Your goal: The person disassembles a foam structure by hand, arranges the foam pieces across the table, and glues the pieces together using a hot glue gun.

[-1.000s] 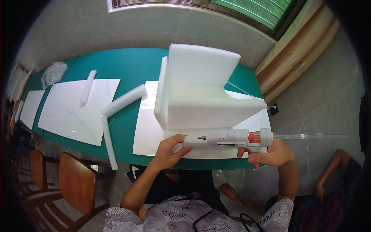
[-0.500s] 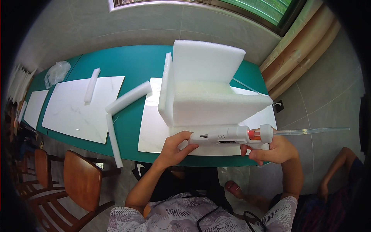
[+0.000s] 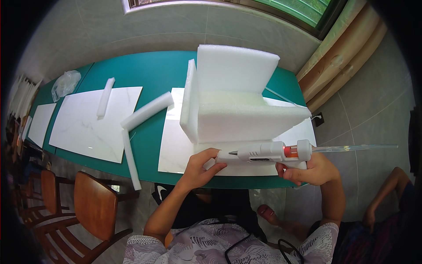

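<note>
My right hand [image 3: 314, 170] is wrapped round the grip of a white hot glue gun [image 3: 266, 152]. A long clear glue stick [image 3: 356, 148] juts from the gun's rear, and its nozzle points left. My left hand [image 3: 200, 169] pinches the end of a white foam strip [image 3: 223, 156] close to the nozzle tip. The gun partly hides the strip, so I cannot tell whether the tip touches it. Just beyond both hands stands a white foam box-like structure [image 3: 250, 121], with upright panels at its back, left and front.
The foam structure rests on a white marble-patterned board [image 3: 170, 149] on a green table [image 3: 149, 70]. Loose foam strips [image 3: 147, 110], another marbled board [image 3: 88, 132] and a clear plastic bag [image 3: 66, 84] lie leftward. Wooden chairs [image 3: 94, 204] are at lower left. Another person's arm [image 3: 387, 196] shows at right.
</note>
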`<action>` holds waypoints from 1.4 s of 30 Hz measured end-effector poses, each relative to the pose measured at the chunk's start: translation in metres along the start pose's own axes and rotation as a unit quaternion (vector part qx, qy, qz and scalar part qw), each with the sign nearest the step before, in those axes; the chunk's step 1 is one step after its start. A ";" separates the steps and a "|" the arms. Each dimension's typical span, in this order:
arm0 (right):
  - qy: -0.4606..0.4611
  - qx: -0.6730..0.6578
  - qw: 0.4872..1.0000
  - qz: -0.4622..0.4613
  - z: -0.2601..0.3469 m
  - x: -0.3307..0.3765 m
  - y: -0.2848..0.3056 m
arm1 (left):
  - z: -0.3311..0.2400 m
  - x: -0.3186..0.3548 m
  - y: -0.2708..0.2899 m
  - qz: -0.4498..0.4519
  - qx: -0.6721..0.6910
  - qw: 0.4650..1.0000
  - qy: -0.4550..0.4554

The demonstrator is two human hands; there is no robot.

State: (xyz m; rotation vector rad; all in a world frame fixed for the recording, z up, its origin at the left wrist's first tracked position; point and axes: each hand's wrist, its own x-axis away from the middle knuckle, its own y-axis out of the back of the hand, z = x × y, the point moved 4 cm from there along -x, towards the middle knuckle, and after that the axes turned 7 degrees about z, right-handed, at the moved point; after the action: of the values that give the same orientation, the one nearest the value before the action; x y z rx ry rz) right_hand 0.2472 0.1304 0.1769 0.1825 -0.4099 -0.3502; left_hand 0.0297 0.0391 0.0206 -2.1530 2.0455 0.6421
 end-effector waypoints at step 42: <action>0.085 -0.104 0.991 -0.008 -0.028 0.032 0.018 | 0.002 0.000 0.000 -0.002 -0.004 1.000 -0.003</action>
State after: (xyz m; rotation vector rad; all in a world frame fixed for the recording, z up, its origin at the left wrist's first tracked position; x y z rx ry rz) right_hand 0.2923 0.1385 0.1675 0.0120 -0.2023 -0.3885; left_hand 0.0295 0.0399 0.0184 -2.1556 2.0374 0.6566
